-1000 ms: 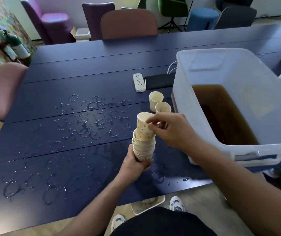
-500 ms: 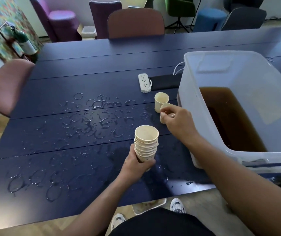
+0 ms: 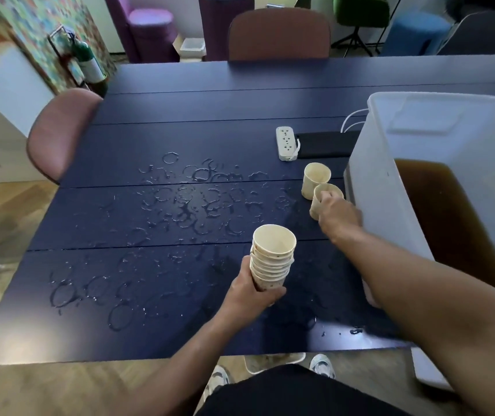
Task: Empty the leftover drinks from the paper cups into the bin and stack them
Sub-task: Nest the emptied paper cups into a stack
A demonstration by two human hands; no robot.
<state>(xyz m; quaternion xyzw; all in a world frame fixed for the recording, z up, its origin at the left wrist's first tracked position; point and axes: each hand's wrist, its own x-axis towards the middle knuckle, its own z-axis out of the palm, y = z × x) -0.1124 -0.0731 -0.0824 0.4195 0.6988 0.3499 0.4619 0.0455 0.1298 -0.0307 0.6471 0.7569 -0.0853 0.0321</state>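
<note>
An office meeting room or shared lounge was indicated. A long dark blue table (image 3: pixel 210 115) was ringed by upholstered chairs: a pink-brown chair (image 3: pixel 279 34) was set at the far side and another pink-brown chair (image 3: pixel 57 130) at the left end. Purple armchairs (image 3: pixel 150 28), a green swivel chair (image 3: pixel 360 10) and a blue pouf (image 3: pixel 414 31) were grouped beyond. A white power strip (image 3: pixel 285 144) was laid on the table, and a fire extinguisher (image 3: pixel 88 66) was mounted by a patterned wall panel (image 3: pixel 39 28).

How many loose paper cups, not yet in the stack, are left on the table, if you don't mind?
2: the near cup, gripped by the right hand, and the far cup just behind it, both beside the bin.
</note>
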